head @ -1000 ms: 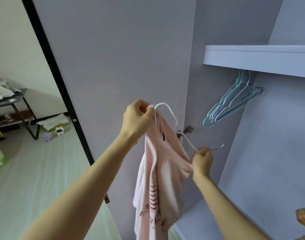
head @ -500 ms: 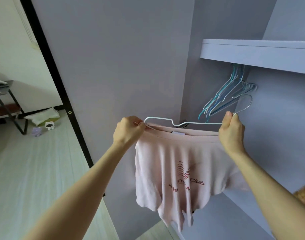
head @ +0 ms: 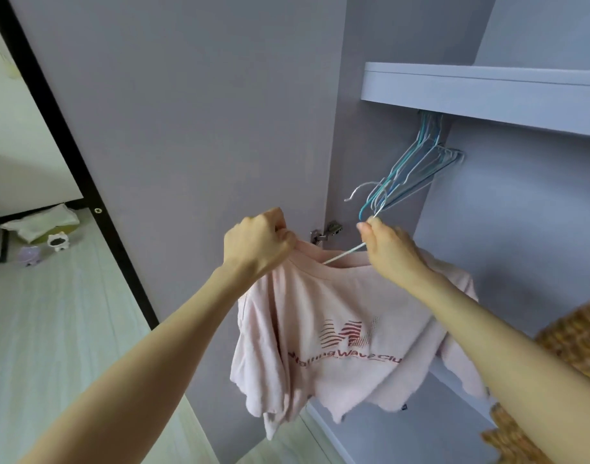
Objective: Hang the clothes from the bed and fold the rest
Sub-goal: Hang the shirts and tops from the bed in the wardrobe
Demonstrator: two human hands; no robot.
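A pale pink T-shirt (head: 340,339) with red lettering hangs in front of me on a white wire hanger (head: 344,255). My left hand (head: 257,242) grips the shirt's collar and left shoulder. My right hand (head: 389,249) pinches the hanger's neck, and its hook (head: 364,189) points up toward the wardrobe rail. The hanger's arms are mostly hidden inside the shirt.
Several empty blue and white hangers (head: 417,172) hang under the wardrobe shelf (head: 481,92). The open wardrobe door (head: 186,128) stands to the left with a hinge (head: 325,232). A woven basket (head: 568,346) sits at the right edge. Small items lie on the floor (head: 57,241) far left.
The shirt has turned to face me with the print upright. My right hand moved from the hanger's end to its neck, and the hook now points up near the empty hangers.
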